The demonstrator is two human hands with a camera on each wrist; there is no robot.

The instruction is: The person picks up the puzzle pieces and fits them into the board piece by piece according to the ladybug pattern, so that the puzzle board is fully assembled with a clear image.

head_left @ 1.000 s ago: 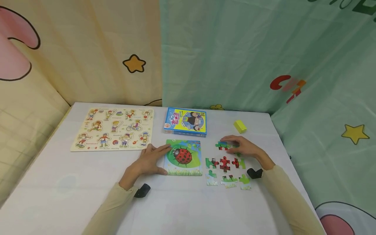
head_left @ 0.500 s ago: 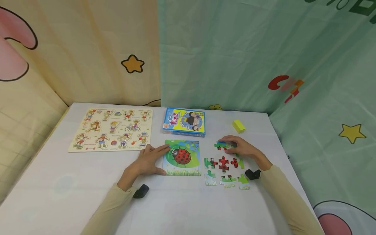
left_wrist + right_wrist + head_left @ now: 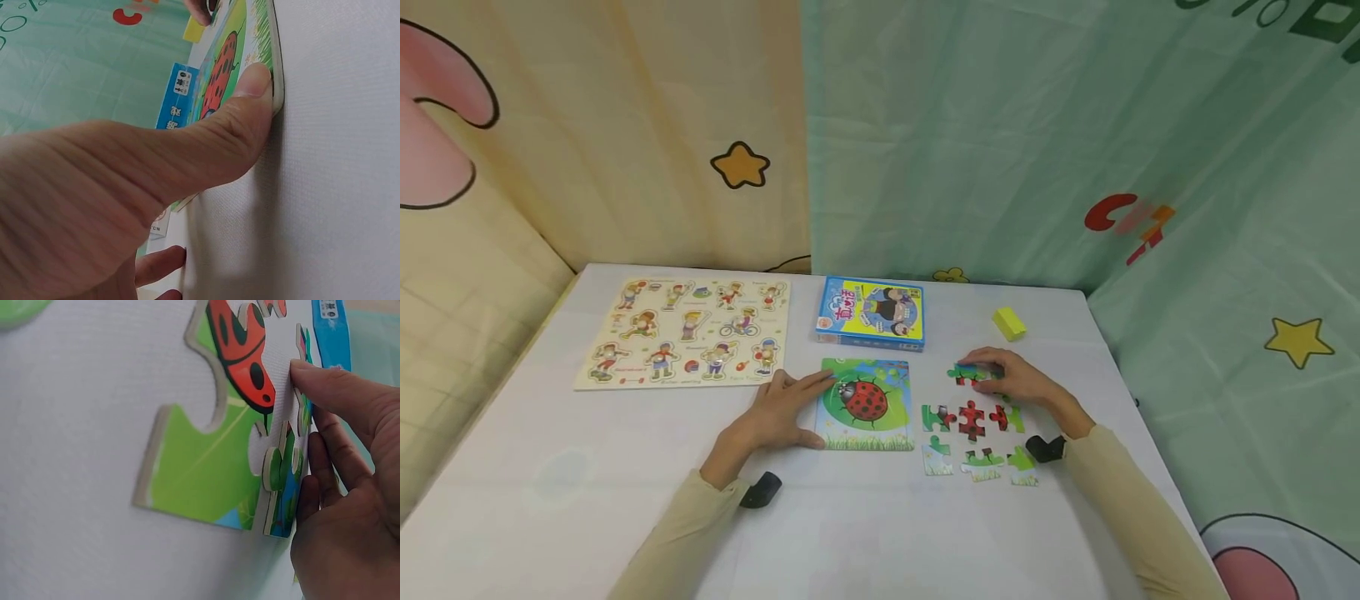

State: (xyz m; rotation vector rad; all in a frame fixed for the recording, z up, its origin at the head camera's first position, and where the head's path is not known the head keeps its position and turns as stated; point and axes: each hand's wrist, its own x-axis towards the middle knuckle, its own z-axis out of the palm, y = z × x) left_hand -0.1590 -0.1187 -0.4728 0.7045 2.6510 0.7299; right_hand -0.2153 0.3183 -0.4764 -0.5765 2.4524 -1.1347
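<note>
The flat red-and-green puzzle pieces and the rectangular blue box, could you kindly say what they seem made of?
Flat red-and-green puzzle pieces: probably thin wood or thick board with a smooth printed face; the right wrist view shows plain, greyish cut edges.
Rectangular blue box with yellow panel: likely smooth printed card, from its flat faces and crisp edges; gloss unclear.

And there's a little drift in your head view: the ladybug board [image 3: 867, 406] slips a shade left of where it showed a second ago, then dips a hair lower over the last half second. Along with it slide the blue box [image 3: 871, 312] behind it, the yellow block [image 3: 1009, 323] to its back right, your left hand [image 3: 778, 410] at its left edge, and your right hand [image 3: 1017, 377] with the pinched puzzle piece [image 3: 964, 372] off its right side (the curtain [image 3: 955, 167] behind it shifts too, so your camera budged).
</note>
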